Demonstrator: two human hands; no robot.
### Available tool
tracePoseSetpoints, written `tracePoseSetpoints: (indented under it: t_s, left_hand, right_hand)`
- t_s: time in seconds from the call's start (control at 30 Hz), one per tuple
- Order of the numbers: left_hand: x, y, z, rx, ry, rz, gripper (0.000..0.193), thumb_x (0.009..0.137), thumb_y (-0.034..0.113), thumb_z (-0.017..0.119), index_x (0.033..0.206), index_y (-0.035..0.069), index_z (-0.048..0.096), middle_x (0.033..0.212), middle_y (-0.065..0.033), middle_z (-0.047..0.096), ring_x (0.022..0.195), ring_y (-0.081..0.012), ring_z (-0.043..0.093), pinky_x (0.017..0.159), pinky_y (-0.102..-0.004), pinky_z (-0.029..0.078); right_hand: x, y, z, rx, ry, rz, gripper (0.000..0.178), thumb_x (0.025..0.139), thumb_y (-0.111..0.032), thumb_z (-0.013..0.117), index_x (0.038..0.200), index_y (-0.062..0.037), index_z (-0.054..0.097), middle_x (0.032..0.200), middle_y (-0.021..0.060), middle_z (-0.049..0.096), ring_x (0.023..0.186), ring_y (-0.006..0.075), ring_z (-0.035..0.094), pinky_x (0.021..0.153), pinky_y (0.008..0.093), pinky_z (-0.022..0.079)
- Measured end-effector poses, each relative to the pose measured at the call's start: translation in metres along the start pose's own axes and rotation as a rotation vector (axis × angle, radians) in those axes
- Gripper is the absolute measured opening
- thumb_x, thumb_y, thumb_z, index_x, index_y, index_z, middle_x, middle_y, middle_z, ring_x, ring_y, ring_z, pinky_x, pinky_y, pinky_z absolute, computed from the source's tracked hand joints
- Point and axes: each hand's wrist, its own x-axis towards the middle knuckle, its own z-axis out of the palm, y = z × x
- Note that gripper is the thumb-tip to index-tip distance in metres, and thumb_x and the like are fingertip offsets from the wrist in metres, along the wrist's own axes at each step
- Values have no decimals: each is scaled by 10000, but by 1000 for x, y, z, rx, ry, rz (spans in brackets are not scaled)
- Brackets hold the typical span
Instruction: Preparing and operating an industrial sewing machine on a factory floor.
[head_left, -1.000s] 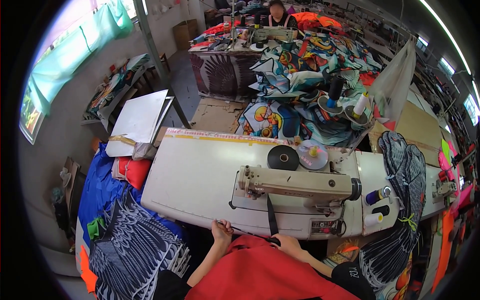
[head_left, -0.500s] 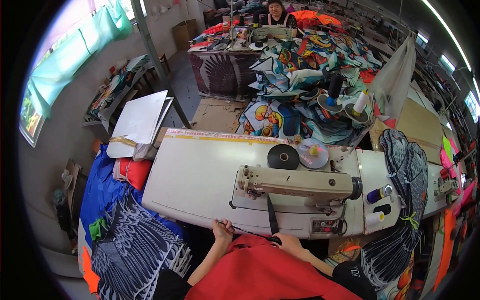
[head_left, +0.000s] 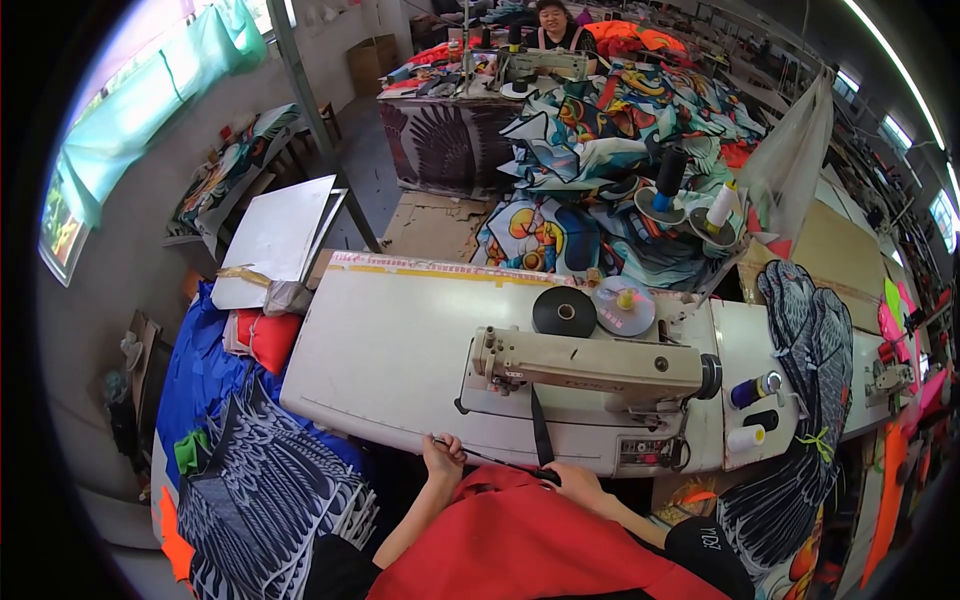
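A thin black cord [head_left: 500, 462] is stretched between my two hands, just off the front edge of the sewing table and above my red apron [head_left: 520, 530]. My left hand [head_left: 443, 460] is closed on its left end. At the other end, my right hand [head_left: 577, 485] is closed on the cord, by a dark lump too small to make out. A flat black strap [head_left: 541, 425] runs from under the sewing machine [head_left: 595, 362] over the table edge to my right hand.
The white sewing table [head_left: 370, 340] carries a black tape roll [head_left: 565, 312] and thread spools [head_left: 755, 388]. Wing-printed fabric [head_left: 270, 490] lies at left, with more wing-printed fabric [head_left: 810, 330] at right. Colourful fabric is heaped beyond the table, where a person [head_left: 563, 35] sits.
The view has shifted very slightly. Both hands keep nearly the same pose, with the cord still stretched between them.
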Motion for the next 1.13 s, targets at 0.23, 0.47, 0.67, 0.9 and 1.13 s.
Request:
tracePoseSetpoints:
  t_s: [0.23,0.47,0.67,0.9,1.13]
  left_hand:
    - [2,-3,-3,12,-23,-2,378,816,438,262,632,130,380,519,-21,337,464,-167,290,470,-288,255]
    - [1,-4,1,0,-3,-5,357,812,433,278,650,133,386,538,-18,356,475,-165,302,478,-280,271]
    - [8,12,0,-19,88,90,251,821,339,351,715,127,434,600,-25,439,491,-143,339,487,-277,297]
    - [-19,159,56,297,97,792,209,825,184,454,1025,129,482,1052,-30,568,774,-108,501,679,-249,362]
    - [-241,310,203,620,-356,2070,561,849,330,405,1258,-46,327,1309,-186,348,1203,-290,360,991,-349,294]
  right_hand:
    - [-2,-1,-3,-9,12,-9,324,794,-367,542,999,-117,561,894,114,616,830,315,578,680,401,456]
    - [-3,0,-5,-21,10,-7,316,796,-362,538,998,-120,563,891,115,616,831,315,578,682,398,457]
    - [-4,0,-7,36,-16,8,349,786,-383,537,1011,-118,567,915,123,608,860,320,565,705,392,444]
    - [-7,-1,-12,24,-10,31,323,786,-370,533,989,-124,582,881,131,609,840,331,563,681,389,440]
    - [-7,-1,-13,-26,50,-26,280,790,-363,539,960,-149,599,829,113,618,769,331,580,651,410,458]
